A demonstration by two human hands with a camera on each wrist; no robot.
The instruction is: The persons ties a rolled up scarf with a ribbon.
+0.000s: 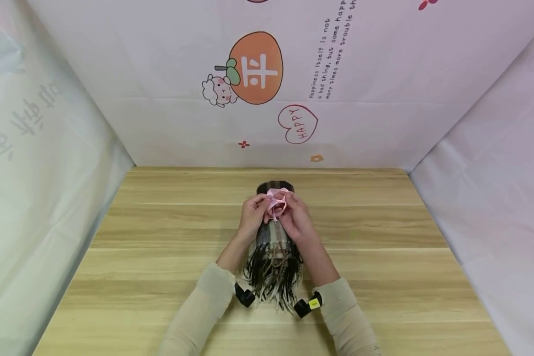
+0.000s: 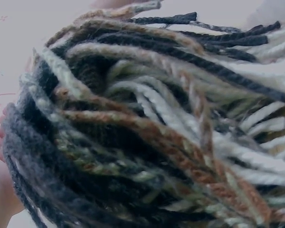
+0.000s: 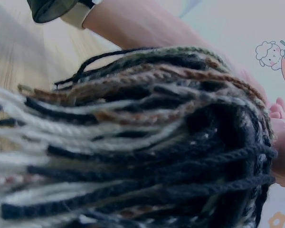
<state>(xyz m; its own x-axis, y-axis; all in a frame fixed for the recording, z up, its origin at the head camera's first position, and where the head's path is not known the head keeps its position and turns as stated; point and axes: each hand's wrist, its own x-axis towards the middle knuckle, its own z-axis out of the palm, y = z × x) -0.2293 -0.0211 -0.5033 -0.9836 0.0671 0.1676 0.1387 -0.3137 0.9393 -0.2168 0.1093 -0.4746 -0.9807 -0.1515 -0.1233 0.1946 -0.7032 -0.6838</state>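
Observation:
A rolled plaid scarf point(image 1: 273, 235) in black, grey and beige lies lengthwise on the table, its fringe point(image 1: 273, 277) toward the person. Over its upper part is a looped pink ribbon point(image 1: 277, 201). The left hand point(image 1: 252, 216) pinches the ribbon from the left, thumb and fingers bent at its edge. From the right, the right hand point(image 1: 297, 221) pinches another part of it. Braided fringe strands point(image 2: 133, 123) fill most of the left wrist view and hide the fingers' work. In the right wrist view the fringe point(image 3: 147, 142) likewise covers nearly everything.
The wood-grain table point(image 1: 365, 237) extends on both sides of the scarf. A white printed sheet point(image 1: 169, 89) stands behind it, and white sheets flank left and right. Black wrist cameras point(image 1: 244, 295) hang under the sleeves beside the fringe.

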